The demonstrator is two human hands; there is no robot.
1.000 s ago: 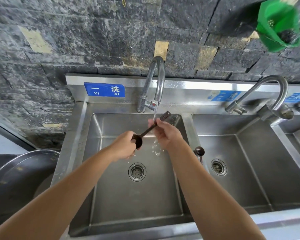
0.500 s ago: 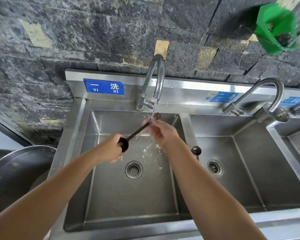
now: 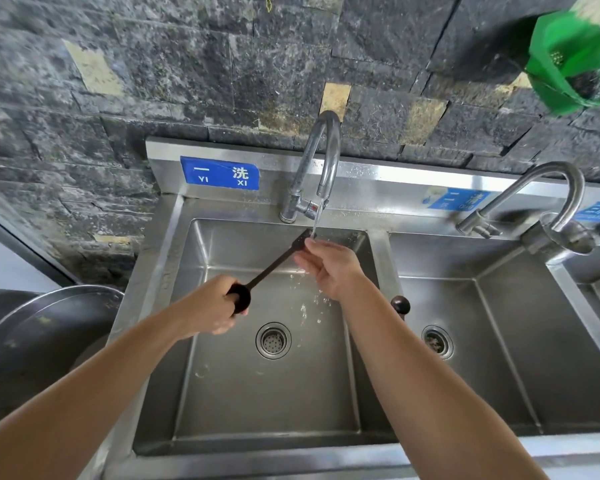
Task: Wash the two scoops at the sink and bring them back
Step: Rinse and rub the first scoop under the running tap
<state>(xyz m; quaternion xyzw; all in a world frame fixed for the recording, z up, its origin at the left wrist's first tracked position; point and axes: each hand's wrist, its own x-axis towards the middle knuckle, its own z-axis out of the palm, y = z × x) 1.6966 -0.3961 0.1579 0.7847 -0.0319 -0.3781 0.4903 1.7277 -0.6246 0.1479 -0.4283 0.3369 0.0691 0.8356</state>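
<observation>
The left hand (image 3: 212, 311) is gripping the scoop (image 3: 264, 271) by its bowl while the right hand (image 3: 329, 268) is pinching the handle under the tap (image 3: 321, 161), rinsing it; the second scoop (image 3: 400, 305) is waiting on the divider (image 3: 381, 258)

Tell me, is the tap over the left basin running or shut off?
Running. A thin stream falls from the spout of the tap onto the right hand at the end of the scoop, and droplets splash below.

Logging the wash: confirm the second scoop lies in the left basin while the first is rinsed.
Wrong. The head view shows the second scoop on the divider between the basins, not in the left one. The first scoop is under the tap's stream.
</observation>
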